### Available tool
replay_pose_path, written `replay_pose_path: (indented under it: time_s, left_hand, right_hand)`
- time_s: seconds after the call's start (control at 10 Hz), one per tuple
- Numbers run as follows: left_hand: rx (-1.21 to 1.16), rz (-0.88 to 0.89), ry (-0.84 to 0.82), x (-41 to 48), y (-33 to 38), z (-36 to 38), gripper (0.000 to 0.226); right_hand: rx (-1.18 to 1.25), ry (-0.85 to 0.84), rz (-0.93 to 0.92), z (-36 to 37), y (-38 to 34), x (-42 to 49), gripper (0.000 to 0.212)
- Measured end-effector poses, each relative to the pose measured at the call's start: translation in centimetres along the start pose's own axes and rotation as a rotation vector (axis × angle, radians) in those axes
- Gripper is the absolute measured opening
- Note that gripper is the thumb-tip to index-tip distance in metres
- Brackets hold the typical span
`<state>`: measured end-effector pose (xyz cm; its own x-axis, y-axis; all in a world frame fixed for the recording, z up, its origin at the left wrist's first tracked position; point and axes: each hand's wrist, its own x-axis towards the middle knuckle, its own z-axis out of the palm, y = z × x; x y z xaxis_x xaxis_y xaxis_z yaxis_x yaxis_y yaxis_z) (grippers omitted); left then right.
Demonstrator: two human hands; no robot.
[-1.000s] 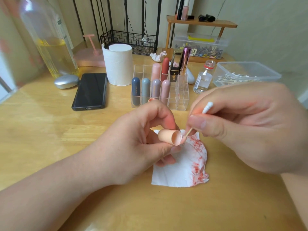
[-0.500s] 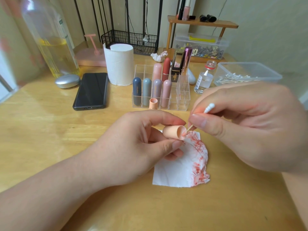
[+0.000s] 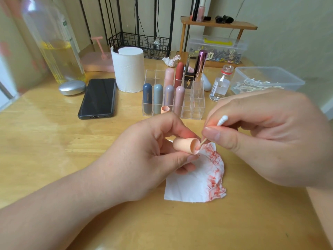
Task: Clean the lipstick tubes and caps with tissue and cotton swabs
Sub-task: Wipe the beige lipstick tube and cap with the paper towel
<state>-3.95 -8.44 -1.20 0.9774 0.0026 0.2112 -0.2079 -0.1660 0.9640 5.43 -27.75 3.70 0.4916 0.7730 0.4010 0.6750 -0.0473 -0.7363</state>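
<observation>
Cap: one peach cap (image 3: 185,145), held just above the stained tissue (image 3: 196,188) and clear of the bench (image 3: 54,141).
Left hand: the left hand (image 3: 144,159) has its fingers (image 3: 187,130) and thumb clamped round the cap's barrel.
Cap axis: roughly level, with the closed end toward the left palm and the open mouth facing right.
Right hand: the right hand (image 3: 266,138) pinches one cotton swab (image 3: 222,120) at mid-stick.
Swab axis: slanted from upper right down to lower left; the lower tip is inside the cap's mouth and the white tip is free above.
Key relation: the mouth points at the right hand, so the swab probably only needs to circle the inner wall.
Counts: eight capped lipsticks stand in the organiser (image 3: 196,109), four in front and four behind.
Open tube: one peach tube (image 3: 164,109) stands at the organiser's front edge.
Spare swabs: the swab box (image 3: 266,78) holds too many to count.
</observation>
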Motion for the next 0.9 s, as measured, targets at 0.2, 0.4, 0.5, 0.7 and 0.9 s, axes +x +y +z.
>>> replay_pose_path:
  time_s: [0.2,0.4,0.5,0.7,0.9]
  left_hand:
    - [0.055,0.044,0.037,0.1,0.1,-0.1,0.022]
    - [0.03,0.035,0.046,0.2,0.3,-0.1,0.027]
    - [0.001,0.023,0.024,0.2,0.2,0.0,0.021]
    - [-0.104,0.021,-0.022,0.1,0.2,0.0,0.024]
    - [-0.081,0.058,0.026,0.2,0.0,-0.1,0.018]
  right_hand:
    - [0.073,0.029,0.086,0.3,0.4,-0.6,0.01]
    - [-0.103,0.051,-0.161,-0.2,-0.2,0.7,0.019]
    - [-0.153,0.049,-0.175,0.0,0.2,0.7,0.02]
    - [-0.201,0.034,-0.193,0.1,0.8,0.9,0.021]
    - [-0.293,0.061,-0.21,-0.2,0.1,0.8,0.013]
